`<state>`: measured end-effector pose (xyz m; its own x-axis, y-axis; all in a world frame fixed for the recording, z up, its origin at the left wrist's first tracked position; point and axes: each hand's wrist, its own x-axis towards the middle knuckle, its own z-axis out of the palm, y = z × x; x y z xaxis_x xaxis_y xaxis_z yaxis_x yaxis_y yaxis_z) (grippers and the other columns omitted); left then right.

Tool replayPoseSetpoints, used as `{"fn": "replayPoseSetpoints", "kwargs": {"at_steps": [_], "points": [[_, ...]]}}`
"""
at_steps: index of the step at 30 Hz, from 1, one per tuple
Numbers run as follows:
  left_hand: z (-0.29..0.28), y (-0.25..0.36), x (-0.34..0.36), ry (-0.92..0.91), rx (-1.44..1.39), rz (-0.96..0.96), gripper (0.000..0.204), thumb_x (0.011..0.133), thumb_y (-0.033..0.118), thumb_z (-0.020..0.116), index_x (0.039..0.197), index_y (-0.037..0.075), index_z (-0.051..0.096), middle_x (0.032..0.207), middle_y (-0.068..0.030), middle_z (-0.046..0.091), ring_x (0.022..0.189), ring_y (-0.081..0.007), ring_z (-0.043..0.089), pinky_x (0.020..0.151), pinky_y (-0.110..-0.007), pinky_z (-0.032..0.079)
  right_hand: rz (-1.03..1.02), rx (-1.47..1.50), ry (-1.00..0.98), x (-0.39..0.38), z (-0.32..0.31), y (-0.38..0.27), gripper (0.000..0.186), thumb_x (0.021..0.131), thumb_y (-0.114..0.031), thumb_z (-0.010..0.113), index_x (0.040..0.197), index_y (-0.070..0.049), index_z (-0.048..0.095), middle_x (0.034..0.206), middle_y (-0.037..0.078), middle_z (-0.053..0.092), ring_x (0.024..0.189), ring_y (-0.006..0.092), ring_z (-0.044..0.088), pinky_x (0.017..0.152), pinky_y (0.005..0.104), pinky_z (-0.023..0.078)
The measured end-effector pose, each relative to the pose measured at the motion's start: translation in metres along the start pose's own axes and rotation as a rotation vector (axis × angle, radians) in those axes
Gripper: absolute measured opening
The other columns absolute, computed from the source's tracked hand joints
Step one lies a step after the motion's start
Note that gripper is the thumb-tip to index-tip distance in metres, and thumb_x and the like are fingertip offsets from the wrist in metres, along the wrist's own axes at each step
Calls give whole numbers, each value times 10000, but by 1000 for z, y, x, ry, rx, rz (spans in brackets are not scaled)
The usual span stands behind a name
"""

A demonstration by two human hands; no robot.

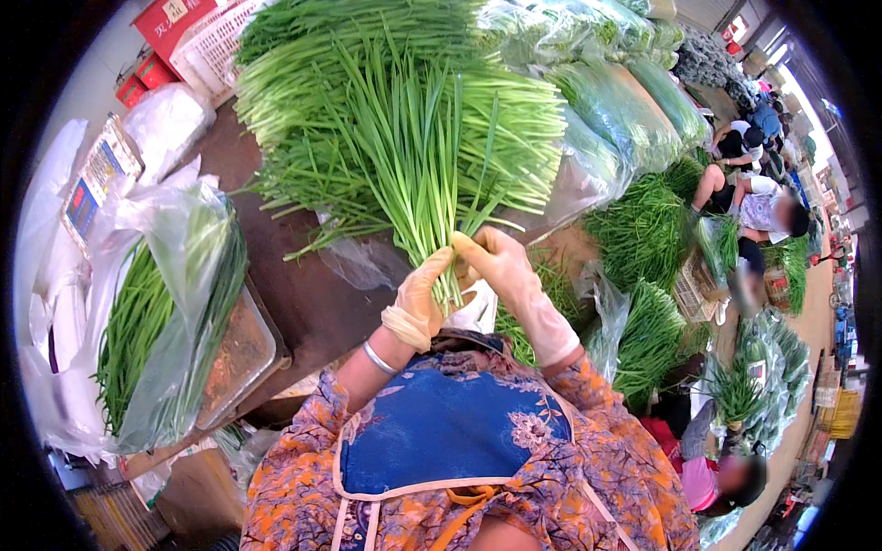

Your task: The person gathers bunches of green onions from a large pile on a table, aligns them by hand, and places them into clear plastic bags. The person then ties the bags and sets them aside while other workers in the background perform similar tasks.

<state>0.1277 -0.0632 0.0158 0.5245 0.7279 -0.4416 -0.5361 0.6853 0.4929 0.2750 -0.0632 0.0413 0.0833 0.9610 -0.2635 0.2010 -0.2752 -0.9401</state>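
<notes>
remotely i judge this bunching: by the leaf pile (299, 124), my left hand (420, 292)'s fingers clasp the stalks (424, 197), right hand (507, 268)'s grip unclear, and evening ends needs gentleness.

A blue, pale-piped bib (441, 427) bears a flower (530, 432) at right, framed by an orange-and-purple branch-print garment (611, 459); beyond the bib, cream gloves (548, 328) sheathe left hand (421, 298) and right hand (503, 264), a silver bangle (378, 358) at the bib's upper left.

leaf bunch (418, 174), twelve o'clock: green blades, paler stems. gloves (516, 275): pale cream. apron (441, 432), six o'clock: blue, flower-patterned. sleeves (317, 399): orange-purple, dark branching print. counter (308, 294), nine o'clock: dark brown.
</notes>
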Motion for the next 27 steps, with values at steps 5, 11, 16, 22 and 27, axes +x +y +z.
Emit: {"fn": "replayPoseSetpoints", "kwargs": {"at_steps": [5,11,16,22,27], "points": [[-29,-8,11,-125,64,88,267,871,271,551,1048,77,597,864,0,623,698,-108,563,639,-264,474,-128,251,-38,-21,11,4,171,852,-157,590,834,13,583,672,67,618,573,100,569,540,221,455],[-4,-4,3,122,139,89,321,875,243,567,1066,-14,575,724,-4,580,559,-72,504,522,-214,421,-309,649,341,-56,-19,25,135,868,-151,576,908,-24,601,732,38,612,619,88,533,552,220,435],[-1,-22,11,373,566,304,265,795,113,645,1013,46,509,776,-43,573,588,-102,502,514,-225,417,79,188,114,-2,-21,39,477,810,-196,645,1171,63,472,1048,153,597,942,202,571,808,292,461],[12,-18,1,28,572,334,507,747,30,679,1175,29,408,1061,-44,547,927,-136,554,798,-287,475,60,527,32,1,11,24,462,795,-169,651,1182,18,481,1078,78,585,982,152,533,872,285,419],[2,3,-4,-50,171,-130,302,840,142,602,1117,41,535,1024,-48,594,908,-118,568,792,-258,466,123,969,-137,-1,1,41,356,827,-202,602,1117,-14,517,1017,99,615,900,203,596,819,338,478]]}}
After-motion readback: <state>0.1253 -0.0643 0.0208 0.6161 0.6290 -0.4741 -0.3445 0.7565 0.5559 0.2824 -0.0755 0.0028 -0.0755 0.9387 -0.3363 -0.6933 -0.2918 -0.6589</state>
